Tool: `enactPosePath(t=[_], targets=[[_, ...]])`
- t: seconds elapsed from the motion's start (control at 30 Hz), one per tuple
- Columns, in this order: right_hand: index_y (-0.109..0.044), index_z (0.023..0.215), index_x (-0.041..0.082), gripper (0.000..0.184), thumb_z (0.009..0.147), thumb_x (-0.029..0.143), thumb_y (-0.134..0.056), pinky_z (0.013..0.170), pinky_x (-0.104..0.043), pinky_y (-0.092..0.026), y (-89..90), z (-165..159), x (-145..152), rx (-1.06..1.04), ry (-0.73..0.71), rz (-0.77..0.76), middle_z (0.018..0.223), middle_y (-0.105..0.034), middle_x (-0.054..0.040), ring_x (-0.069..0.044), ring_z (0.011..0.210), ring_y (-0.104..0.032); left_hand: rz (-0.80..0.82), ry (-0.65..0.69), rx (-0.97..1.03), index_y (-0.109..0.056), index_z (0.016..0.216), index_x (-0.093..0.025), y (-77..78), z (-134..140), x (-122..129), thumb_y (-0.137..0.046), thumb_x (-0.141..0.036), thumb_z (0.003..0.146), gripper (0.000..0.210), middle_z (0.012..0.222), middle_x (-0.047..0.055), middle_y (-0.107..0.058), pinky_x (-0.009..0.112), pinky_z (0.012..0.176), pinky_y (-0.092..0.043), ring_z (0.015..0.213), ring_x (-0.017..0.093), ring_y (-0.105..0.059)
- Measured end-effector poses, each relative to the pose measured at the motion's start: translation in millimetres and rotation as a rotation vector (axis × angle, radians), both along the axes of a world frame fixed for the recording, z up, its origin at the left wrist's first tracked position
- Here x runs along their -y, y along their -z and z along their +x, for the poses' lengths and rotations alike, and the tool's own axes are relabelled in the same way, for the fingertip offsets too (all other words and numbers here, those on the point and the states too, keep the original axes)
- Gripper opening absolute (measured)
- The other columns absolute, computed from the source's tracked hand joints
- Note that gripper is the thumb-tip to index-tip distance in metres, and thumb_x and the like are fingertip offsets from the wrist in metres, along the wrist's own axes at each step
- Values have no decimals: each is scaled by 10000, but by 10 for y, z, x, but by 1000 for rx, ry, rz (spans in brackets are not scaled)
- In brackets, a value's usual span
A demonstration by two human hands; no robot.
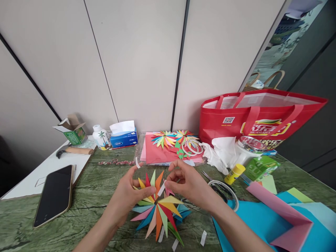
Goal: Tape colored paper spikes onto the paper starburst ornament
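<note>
A many-pointed star of folded coloured paper (165,213) lies in front of me on the table. My left hand (126,192) is closed on its upper left points, the thumb on top. A short white strip (137,162), seemingly tape, clings to my left index fingertip. Between thumb and fingers of my right hand (186,180) is another white tape strip (161,189), held just over the star's upper points. Blue folded paper (183,213) shows partly under the star's right side. Several loose white strips (203,238) lie near its lower edge.
On the right are scissors (224,190), a tape roll (237,203), a glue stick (234,174), coloured sheets (241,220) and a red bag (225,120). Finished paper stars (164,139) lie at the back. A phone (54,196) and hammer-like tool (75,150) are left.
</note>
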State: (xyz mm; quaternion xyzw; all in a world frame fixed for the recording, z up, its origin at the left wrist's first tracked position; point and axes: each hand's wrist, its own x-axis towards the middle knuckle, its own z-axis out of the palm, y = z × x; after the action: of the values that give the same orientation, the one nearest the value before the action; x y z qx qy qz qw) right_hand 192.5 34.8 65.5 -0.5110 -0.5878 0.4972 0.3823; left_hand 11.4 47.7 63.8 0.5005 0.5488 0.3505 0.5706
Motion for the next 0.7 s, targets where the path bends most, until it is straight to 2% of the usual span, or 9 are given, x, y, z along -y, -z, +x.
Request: enactPosePath(t=[0.17, 0.4, 0.7], targets=[[-369, 825, 218, 244, 685, 201, -567, 508, -217, -430, 25, 14, -1, 15, -8, 21, 652, -572, 60, -91, 519, -532, 10, -24, -19, -357, 1283, -160, -45, 10, 10, -771, -337, 511, 894, 449, -108, -491, 188, 452, -279, 440, 101, -435], [-363, 822, 219, 248, 686, 203, -569, 494, -210, -417, 13, 5, -2, -2, -7, 15, 626, -552, 73, -87, 501, -522, 5, 12, -5, -319, 1312, -168, -14, 7, 10, -772, -355, 511, 940, 478, -94, -516, 197, 459, -280, 443, 106, -444], [-348, 827, 222, 245, 697, 192, -554, 498, -204, -382, 23, -11, 10, -31, -20, -1, 601, -535, 83, -87, 514, -506, 19, 2, -6, -363, 1269, -176, -32, 19, 18, -765, -328, 529, 856, 458, -100, -523, 175, 438, -278, 421, 87, -435]])
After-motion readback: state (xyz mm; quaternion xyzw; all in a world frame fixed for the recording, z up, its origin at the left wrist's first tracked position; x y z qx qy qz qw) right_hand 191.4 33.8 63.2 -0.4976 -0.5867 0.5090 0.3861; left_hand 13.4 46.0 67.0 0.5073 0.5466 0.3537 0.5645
